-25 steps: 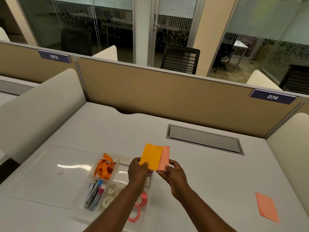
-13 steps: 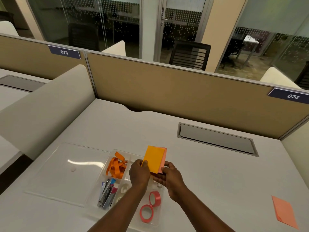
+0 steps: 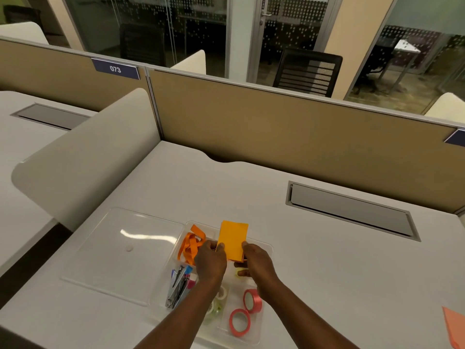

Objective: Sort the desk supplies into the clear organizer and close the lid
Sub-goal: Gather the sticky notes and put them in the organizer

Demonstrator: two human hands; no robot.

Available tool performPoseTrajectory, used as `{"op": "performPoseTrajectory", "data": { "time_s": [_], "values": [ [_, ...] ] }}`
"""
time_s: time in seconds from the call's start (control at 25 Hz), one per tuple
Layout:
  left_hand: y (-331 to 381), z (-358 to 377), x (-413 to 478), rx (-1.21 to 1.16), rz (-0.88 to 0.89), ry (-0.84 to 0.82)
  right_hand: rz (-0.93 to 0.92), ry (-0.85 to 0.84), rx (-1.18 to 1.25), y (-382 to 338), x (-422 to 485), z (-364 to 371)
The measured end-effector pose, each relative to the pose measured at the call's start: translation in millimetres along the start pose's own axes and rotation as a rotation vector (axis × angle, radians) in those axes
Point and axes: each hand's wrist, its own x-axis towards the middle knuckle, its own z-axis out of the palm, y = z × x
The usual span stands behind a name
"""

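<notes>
Both hands hold a stack of orange sticky notes over the far part of the clear organizer. My left hand pinches its left edge and my right hand grips its right edge; a pink pad behind it barely shows. Inside the organizer lie orange ribbon, staplers, clear tape rolls and two pink tape rolls. The clear lid lies flat on the desk to the organizer's left.
A pink sticky pad lies at the desk's right edge. A grey cable hatch is set in the desk at the far right. A tan partition walls the back, and a curved cream divider stands on the left.
The orange and pink pads were fanned apart and are now squared into one stack. Both hands lowered it closer to the organizer. The view shifted left.
</notes>
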Motion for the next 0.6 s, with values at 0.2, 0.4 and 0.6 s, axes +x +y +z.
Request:
{"op": "performPoseTrajectory", "data": {
  "time_s": [0.2,0.4,0.6],
  "values": [
    [-10,-6,14,0.046,0.016,-0.024,-0.086,0.123,-0.309,16,20,4],
    [-20,-11,33,0.233,0.054,-0.022,-0.114,0.138,-0.458,28,30,5],
    [-28,-7,42,0.420,0.106,-0.047,-0.210,0.139,-0.707,42,26,4]
  ]
}}
